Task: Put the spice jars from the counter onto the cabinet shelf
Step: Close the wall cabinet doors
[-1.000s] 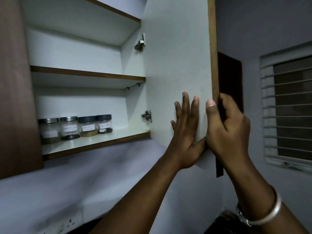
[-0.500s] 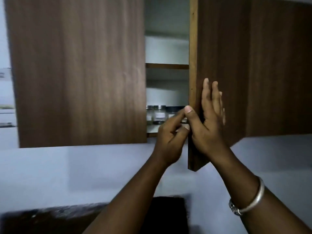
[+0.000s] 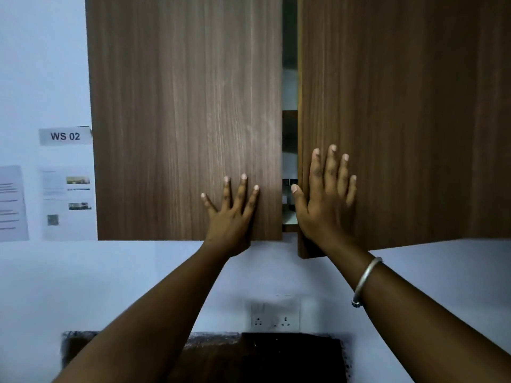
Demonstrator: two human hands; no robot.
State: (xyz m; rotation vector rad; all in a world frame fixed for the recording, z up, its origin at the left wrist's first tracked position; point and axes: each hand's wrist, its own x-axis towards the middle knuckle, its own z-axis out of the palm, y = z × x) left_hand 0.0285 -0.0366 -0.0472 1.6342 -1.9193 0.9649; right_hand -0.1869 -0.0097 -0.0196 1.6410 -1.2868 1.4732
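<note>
The wooden wall cabinet fills the upper view. Its left door (image 3: 182, 114) is flush and its right door (image 3: 401, 114) stands a narrow gap ajar. My left hand (image 3: 232, 208) lies flat with spread fingers on the lower right of the left door. My right hand (image 3: 323, 200) presses flat on the right door beside its free edge, thumb at the gap. Through the slit only a sliver of the spice jars (image 3: 287, 189) on the lower shelf (image 3: 289, 218) shows; the rest are hidden.
A white wall runs below the cabinet with a double socket (image 3: 275, 316). A dark counter edge (image 3: 249, 355) lies at the bottom. Papers and a "WS 02" label (image 3: 65, 136) hang on the wall at left.
The right door has swung from wide open to nearly closed. My right hand moved from gripping its edge to pressing its front. My left hand left the gap and now lies on the left door.
</note>
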